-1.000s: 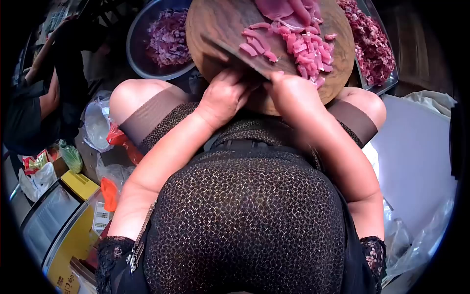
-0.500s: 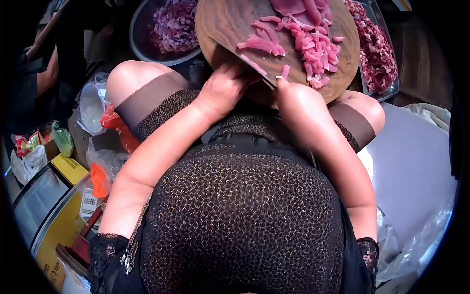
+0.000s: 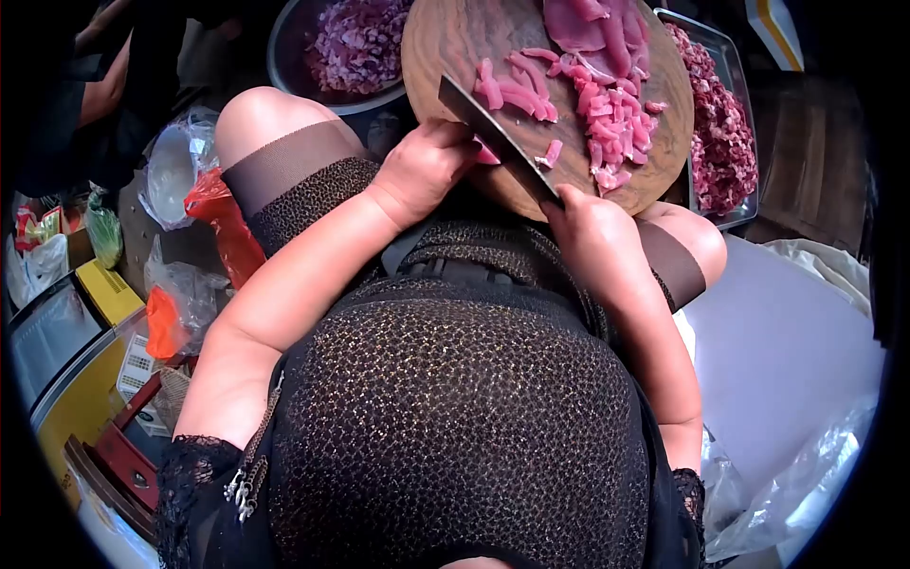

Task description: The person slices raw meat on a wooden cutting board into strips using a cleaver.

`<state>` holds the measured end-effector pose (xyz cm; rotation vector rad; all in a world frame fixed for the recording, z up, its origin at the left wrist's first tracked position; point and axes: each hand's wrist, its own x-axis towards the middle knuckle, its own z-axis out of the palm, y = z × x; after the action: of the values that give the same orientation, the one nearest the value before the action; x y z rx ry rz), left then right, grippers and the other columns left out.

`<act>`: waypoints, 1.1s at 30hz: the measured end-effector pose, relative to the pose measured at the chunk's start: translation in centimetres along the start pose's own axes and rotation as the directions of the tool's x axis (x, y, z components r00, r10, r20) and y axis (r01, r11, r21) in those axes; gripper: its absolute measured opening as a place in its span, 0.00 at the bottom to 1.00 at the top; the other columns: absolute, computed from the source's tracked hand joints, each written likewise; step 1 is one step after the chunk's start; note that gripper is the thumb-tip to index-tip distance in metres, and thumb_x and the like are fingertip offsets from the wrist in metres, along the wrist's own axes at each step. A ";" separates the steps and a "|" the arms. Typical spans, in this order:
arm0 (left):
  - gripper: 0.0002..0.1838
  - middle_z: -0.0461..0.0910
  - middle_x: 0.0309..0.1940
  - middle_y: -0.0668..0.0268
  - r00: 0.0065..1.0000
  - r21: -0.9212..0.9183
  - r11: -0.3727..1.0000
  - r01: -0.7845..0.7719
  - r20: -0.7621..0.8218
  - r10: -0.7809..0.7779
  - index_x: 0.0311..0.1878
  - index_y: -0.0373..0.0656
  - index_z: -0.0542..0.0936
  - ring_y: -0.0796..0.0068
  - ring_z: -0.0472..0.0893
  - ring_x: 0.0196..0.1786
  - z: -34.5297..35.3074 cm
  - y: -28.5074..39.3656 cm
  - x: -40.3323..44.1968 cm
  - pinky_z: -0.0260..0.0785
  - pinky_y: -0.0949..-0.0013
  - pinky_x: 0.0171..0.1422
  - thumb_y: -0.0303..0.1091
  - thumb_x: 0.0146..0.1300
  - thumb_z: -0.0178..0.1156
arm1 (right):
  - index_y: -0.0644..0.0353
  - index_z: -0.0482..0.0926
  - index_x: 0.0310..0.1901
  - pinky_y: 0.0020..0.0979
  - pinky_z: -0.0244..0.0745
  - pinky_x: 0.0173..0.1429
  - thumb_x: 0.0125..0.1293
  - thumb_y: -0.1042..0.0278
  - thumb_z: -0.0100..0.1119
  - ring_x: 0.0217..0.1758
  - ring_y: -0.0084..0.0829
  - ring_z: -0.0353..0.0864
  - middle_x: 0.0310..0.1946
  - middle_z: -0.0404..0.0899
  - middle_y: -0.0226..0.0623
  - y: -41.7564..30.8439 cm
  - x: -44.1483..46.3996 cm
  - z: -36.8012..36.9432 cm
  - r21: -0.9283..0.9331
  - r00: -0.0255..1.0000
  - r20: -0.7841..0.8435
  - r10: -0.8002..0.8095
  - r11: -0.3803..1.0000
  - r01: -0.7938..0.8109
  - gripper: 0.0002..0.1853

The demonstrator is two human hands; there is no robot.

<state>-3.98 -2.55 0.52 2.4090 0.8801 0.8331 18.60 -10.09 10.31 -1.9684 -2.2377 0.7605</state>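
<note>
A round wooden board carries cut pink meat strips and a larger flat meat piece. My right hand is closed round the near end of a knife, whose dark blade slants up and left across the board's near left part. My left hand has its fingers bent together at the board's left edge, left of the blade, on a small piece of pink meat. A few strips lie apart from the pile, beyond the blade.
A metal bowl of chopped meat stands left of the board, a metal tray of minced meat right of it. Red and clear plastic bags lie at the left, near a yellow box. Another person's arm shows at the upper left.
The view has shifted. The knife is more clearly seen, with its blade now steeper and to the right of my left hand. Strips at the left of the board have spread apart.
</note>
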 end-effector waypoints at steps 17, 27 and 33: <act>0.07 0.82 0.43 0.57 0.945 -0.013 0.962 0.272 -0.187 -0.270 0.43 0.39 0.84 0.53 0.82 0.47 -0.7 -0.7 -1.5 0.75 0.59 0.52 0.26 0.62 0.62 | 0.62 0.77 0.41 0.52 0.78 0.40 0.70 0.61 0.55 0.34 0.55 0.84 0.28 0.82 0.55 -1.1 2.4 1.6 0.021 0.971 -0.230 -0.059 0.998 0.065 0.11; 0.10 0.83 0.42 0.61 0.997 0.093 0.993 -0.068 -0.040 0.072 0.41 0.43 0.86 0.58 0.82 0.47 0.6 -0.6 -0.8 0.76 0.61 0.52 0.26 0.53 0.66 | 0.66 0.78 0.37 0.51 0.77 0.40 0.67 0.67 0.56 0.35 0.55 0.83 0.28 0.81 0.55 -1.5 1.8 1.7 0.007 0.998 0.034 -0.045 0.999 0.045 0.09; 0.09 0.80 0.37 0.60 0.996 0.139 0.986 -0.093 0.007 0.093 0.38 0.42 0.83 0.56 0.80 0.42 1.4 -0.8 -0.4 0.75 0.59 0.49 0.33 0.54 0.66 | 0.64 0.81 0.43 0.47 0.81 0.44 0.64 0.67 0.53 0.38 0.49 0.86 0.32 0.84 0.51 -2.4 7.6 3.5 -0.089 0.978 -0.080 -0.192 0.979 0.185 0.12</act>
<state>-3.65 -2.51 -1.07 2.5886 0.8575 0.8298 13.78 -4.17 6.21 -1.7504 -2.3937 0.5582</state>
